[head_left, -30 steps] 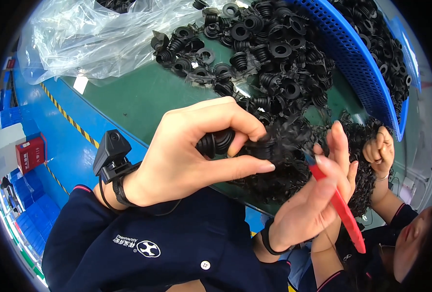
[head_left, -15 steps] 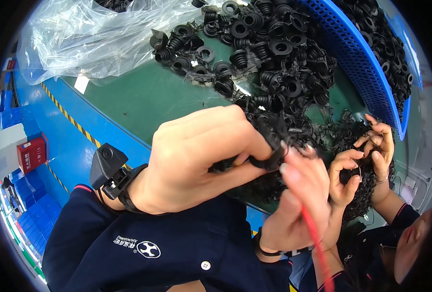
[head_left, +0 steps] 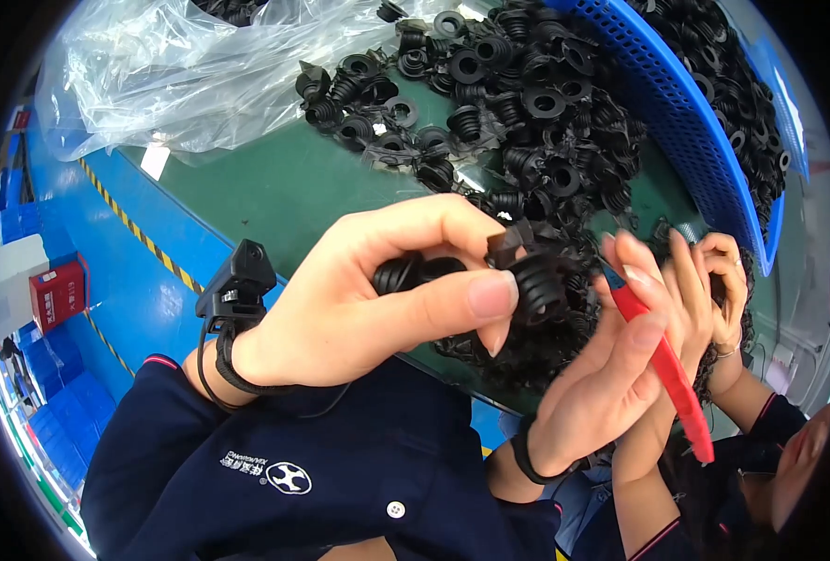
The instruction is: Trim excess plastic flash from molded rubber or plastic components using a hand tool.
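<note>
My left hand (head_left: 340, 299) is closed around black ribbed rubber bellows. One rubber bellows (head_left: 538, 288), with a ragged flap of thin rubber on its upper end, sticks out between thumb and fingers. Further back in the same palm sits another ribbed black piece (head_left: 398, 275). To the right, my right hand (head_left: 588, 388) grips a slim red tool (head_left: 663, 360) with a dark tip between thumb and fingers; its exact kind does not show. The tool's tip is apart from the bellows, and the fingertips there are slightly blurred.
A heap of bellows (head_left: 546, 140) covers the green table (head_left: 274, 201), with black scraps in front. Behind it stands a blue perforated basket (head_left: 677, 103) of bellows. A clear plastic bag (head_left: 172, 84) lies far left. Close on the right are a co-worker's hands (head_left: 728, 280).
My right hand has drawn away from the left, rightward, with the red tool. My left hand has turned, so the bellows at its fingertips now shows plainly.
</note>
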`<control>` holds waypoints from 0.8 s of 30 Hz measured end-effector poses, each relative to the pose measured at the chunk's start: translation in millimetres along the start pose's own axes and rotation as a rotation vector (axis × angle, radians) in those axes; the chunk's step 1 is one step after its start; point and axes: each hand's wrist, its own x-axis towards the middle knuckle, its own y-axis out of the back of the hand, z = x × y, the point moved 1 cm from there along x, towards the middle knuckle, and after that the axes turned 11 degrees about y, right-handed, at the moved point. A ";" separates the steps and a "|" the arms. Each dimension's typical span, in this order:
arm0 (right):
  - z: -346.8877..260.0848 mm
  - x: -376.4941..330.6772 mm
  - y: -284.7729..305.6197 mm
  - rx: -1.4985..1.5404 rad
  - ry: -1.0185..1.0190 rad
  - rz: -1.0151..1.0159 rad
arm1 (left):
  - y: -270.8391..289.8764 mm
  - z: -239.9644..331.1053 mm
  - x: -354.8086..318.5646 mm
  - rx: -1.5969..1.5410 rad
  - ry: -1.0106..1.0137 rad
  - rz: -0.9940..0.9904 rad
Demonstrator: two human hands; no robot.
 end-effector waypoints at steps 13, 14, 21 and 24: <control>2.7 3.6 -25.4 0.359 -0.241 0.045 | -6.0 -8.1 9.1 0.149 -0.224 0.027; 3.1 2.5 -32.0 0.172 -0.219 0.066 | -5.5 -5.1 8.7 0.150 -0.197 -0.006; 5.6 7.5 -27.8 0.105 -0.090 0.006 | -13.0 -11.2 6.5 0.748 -0.595 0.319; 4.1 11.5 -26.4 -0.023 0.073 -0.076 | -9.9 -9.3 3.3 1.053 -0.735 0.315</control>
